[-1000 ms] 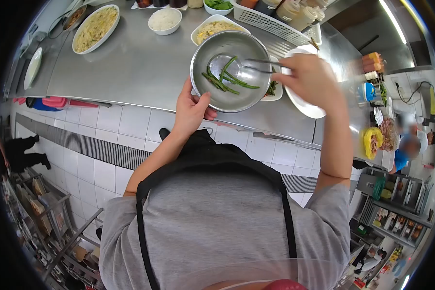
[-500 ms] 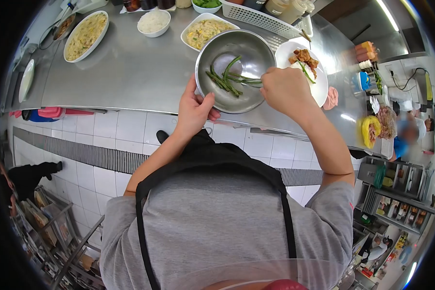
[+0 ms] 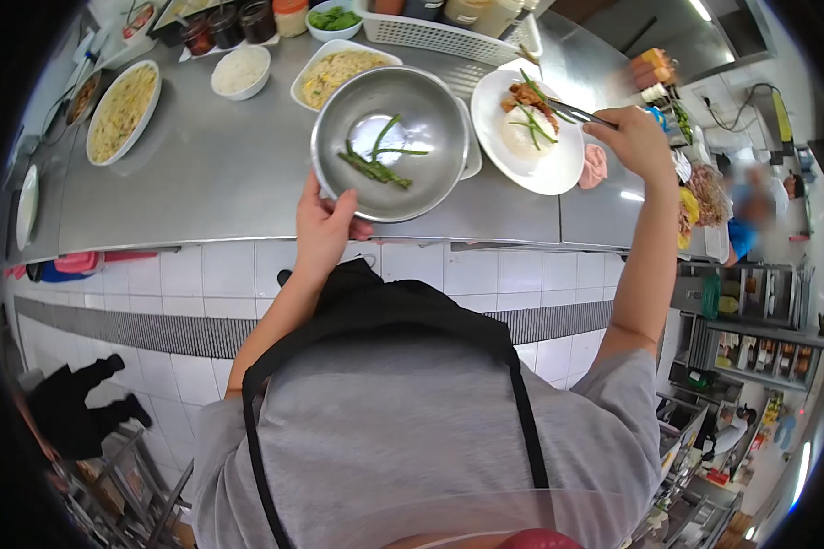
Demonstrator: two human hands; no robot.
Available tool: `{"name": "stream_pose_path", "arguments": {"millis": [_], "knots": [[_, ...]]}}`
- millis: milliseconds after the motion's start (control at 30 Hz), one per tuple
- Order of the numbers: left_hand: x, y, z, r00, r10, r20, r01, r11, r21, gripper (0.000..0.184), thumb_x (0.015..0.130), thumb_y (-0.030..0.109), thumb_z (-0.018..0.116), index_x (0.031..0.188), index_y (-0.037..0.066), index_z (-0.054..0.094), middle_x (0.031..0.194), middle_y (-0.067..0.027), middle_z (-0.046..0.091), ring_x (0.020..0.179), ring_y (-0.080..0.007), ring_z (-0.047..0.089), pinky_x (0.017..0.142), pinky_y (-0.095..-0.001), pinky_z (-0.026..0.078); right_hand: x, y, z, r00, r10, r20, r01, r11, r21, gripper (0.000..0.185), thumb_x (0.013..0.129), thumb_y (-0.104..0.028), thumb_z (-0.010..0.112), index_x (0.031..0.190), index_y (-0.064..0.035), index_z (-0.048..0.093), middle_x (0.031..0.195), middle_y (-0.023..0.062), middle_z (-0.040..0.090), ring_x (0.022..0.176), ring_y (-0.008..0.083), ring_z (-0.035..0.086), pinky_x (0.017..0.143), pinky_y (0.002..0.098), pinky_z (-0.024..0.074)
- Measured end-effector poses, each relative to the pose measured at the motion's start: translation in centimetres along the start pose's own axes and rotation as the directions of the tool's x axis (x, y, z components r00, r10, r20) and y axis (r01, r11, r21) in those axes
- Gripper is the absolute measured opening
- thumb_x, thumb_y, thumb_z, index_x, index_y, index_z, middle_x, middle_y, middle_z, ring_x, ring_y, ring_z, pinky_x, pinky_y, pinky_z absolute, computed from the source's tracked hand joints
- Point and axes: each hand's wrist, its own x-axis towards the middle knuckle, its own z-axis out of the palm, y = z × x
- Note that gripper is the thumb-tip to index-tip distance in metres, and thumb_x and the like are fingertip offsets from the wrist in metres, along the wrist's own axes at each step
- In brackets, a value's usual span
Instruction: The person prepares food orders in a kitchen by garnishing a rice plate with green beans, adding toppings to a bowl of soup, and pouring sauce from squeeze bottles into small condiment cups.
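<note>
My left hand (image 3: 328,224) grips the lower left rim of a steel mixing bowl (image 3: 441,119), thumb at the edge and fingers beneath. A few green beans (image 3: 375,170) lie at the bottom of it. Metal tongs (image 3: 579,113) are in my closed right hand (image 3: 639,146), their tips over the upper right of a white plate (image 3: 558,172). At those tips a green bean lies against browned meat pieces (image 3: 520,94). White rice (image 3: 519,139) with beans on top sits beside the meat.
A pink cloth (image 3: 593,168) lies right of the plate. Behind the bowl stand a dish of fried rice (image 3: 334,73), a bowl of white rice (image 3: 242,71), and a white basket (image 3: 430,35) of bottles. An oval dish (image 3: 124,114) is at left.
My right hand has moved right with the tongs, from the mixing bowl to the plate. Fewer beans lie in the bowl, and more are on the plate. My left hand still holds the bowl.
</note>
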Motion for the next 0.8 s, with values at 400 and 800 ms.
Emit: {"name": "stream_pose_path", "arguments": {"millis": [400, 800], "knots": [[-0.7, 0.5, -1.2, 0.997, 0.055, -0.046, -0.055, 0.998, 0.009, 0.038, 0.083, 0.004, 0.047, 0.118, 0.000, 0.033, 0.080, -0.0133, 0.058, 0.043, -0.0141, 0.055, 0.036, -0.0212, 0.046, 2.2, 8.7, 9.6, 0.795, 0.456, 0.400, -0.551, 0.818, 0.162, 0.037, 0.066, -0.036, 0.066, 0.066, 0.0006, 0.064, 0.060, 0.0111, 0.060, 0.053, 0.0199, 0.057, 0.054, 0.0315, 0.0459], [-0.9, 0.8, -1.0, 0.999, 0.047, -0.020, -0.047, 0.999, 0.017, 0.037, 0.083, 0.004, 0.046, 0.118, 0.000, 0.033, 0.079, -0.0129, 0.058, 0.043, -0.0136, 0.054, 0.037, -0.0211, 0.046, 2.4, 7.4, 8.5, 0.871, 0.430, 0.240, -0.465, 0.878, 0.115, 0.035, 0.064, -0.034, 0.066, 0.071, 0.0004, 0.065, 0.070, 0.0162, 0.063, 0.066, 0.0240, 0.061, 0.059, 0.0339, 0.0469]]}}
